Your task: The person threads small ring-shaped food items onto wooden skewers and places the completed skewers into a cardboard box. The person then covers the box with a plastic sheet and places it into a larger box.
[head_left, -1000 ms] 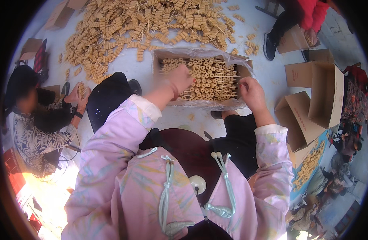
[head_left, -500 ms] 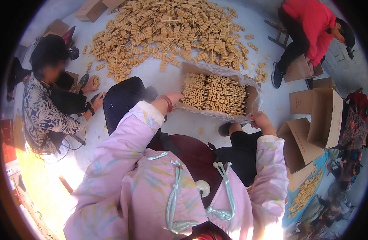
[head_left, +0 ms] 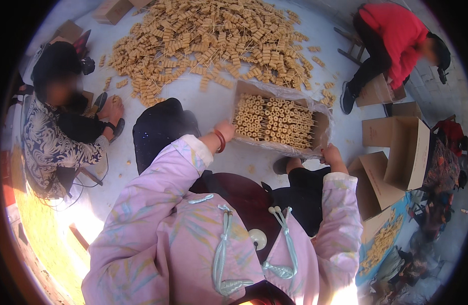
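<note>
A cardboard box [head_left: 322, 127] lined with clear plastic stands on the floor in front of my knees. Rows of tan, ring-shaped snack pieces on thin sticks [head_left: 274, 119] are packed inside it, most with their round ends up. At the box's left front edge is my left hand [head_left: 225, 130], its fingers closed on the side. My right hand [head_left: 332, 154] grips the front right corner, where the plastic liner [head_left: 300, 150] folds over. Both hands' fingertips are partly hidden.
Beyond the box spreads a large heap of skewered snacks [head_left: 208, 43]. Open cartons [head_left: 406, 152] stand at the right. A person in a patterned top [head_left: 51, 142] sits at the left; another in red [head_left: 391, 38] bends over a carton at the far right.
My left hand has shifted slightly right along the box's edge. The box looks nearly still. At the left, the seated person's hands have drawn together.
</note>
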A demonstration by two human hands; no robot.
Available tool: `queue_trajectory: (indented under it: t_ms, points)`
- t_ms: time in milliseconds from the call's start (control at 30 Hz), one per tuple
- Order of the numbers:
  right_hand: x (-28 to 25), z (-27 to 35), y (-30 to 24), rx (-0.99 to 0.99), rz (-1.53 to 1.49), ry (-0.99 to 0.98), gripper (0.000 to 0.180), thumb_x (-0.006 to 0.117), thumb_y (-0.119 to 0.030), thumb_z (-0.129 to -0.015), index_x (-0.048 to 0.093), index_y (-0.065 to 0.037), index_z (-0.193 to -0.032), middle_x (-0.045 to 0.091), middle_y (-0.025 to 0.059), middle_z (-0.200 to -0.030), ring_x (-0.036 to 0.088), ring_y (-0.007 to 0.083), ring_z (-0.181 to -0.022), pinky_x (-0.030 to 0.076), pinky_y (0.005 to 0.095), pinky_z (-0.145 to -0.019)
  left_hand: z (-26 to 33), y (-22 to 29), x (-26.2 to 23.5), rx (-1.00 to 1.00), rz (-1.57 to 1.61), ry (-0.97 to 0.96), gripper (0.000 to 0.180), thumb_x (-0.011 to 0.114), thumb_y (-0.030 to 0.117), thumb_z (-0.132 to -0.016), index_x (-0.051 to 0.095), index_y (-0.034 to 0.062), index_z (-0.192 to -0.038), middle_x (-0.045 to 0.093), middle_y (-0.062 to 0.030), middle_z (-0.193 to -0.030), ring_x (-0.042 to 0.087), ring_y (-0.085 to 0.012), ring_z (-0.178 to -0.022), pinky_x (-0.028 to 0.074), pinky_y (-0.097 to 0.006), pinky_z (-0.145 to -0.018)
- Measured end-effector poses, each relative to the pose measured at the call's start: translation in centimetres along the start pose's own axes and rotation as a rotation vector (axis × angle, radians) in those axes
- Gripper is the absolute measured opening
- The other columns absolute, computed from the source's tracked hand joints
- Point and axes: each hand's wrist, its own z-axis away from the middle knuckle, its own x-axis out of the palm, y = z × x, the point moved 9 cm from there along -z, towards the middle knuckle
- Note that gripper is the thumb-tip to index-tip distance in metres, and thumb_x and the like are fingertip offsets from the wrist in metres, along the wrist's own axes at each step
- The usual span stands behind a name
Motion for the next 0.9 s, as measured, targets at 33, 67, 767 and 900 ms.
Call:
queue_trajectory:
  t_ms: [33, 67, 767, 900]
  points:
    - [-0.1, -0.1, 0.1, 0.001, -0.015, 0.009, 0.024, 0.055, -0.012, -0.092, 0.052, 0.007, -0.106, 0.067, 0.0191, -0.076, 0.067, 0.0268, -0.053, 0.051, 0.0375, -0.045, -0.1, -0.1, 0.4, 0.003, 0.079, -0.028, 0.031, 0.050, 0.015, -0.090, 0.062, -0.0024, -0.113, 0.064, -0.0253, -0.111, 0.066, -0.0365, -0.096, 0.056, -0.043, -0.081]
    - [-0.2, -0.2, 0.2, 0.003, -0.029, 0.019, 0.025, 0.055, -0.013, -0.091, 0.053, 0.007, -0.106, 0.067, 0.0195, -0.077, 0.068, 0.0270, -0.053, 0.051, 0.0378, -0.046, -0.2, -0.4, 0.6, -0.014, 0.198, -0.020, 0.029, 0.051, 0.015, -0.090, 0.066, -0.0001, -0.110, 0.064, -0.0248, -0.112, 0.065, -0.0353, -0.100, 0.053, -0.044, -0.086]
    - [-4.0, 3.6, 2.3, -0.042, -0.308, 0.241, 0.041, 0.067, -0.011, -0.081, 0.058, 0.003, -0.119, 0.068, 0.0154, -0.077, 0.065, 0.0208, -0.057, 0.051, 0.0328, -0.052, 4.6, 0.4, -3.1, -0.070, 0.362, -0.050, 0.053, 0.062, 0.034, -0.088, 0.049, -0.0011, -0.125, 0.066, -0.0131, -0.096, 0.066, -0.0204, -0.075, 0.053, -0.032, -0.064]
    - [-4.8, 3.7, 2.9, -0.061, -0.376, 0.342, 0.048, 0.071, -0.021, -0.081, 0.057, 0.004, -0.120, 0.068, 0.0160, -0.082, 0.066, 0.0228, -0.062, 0.052, 0.0350, -0.060, 5.7, 0.0, -2.7, -0.116, 0.569, -0.052, 0.058, 0.061, 0.040, -0.090, 0.046, 0.0001, -0.130, 0.065, -0.0151, -0.108, 0.069, -0.0229, -0.084, 0.054, -0.032, -0.068]
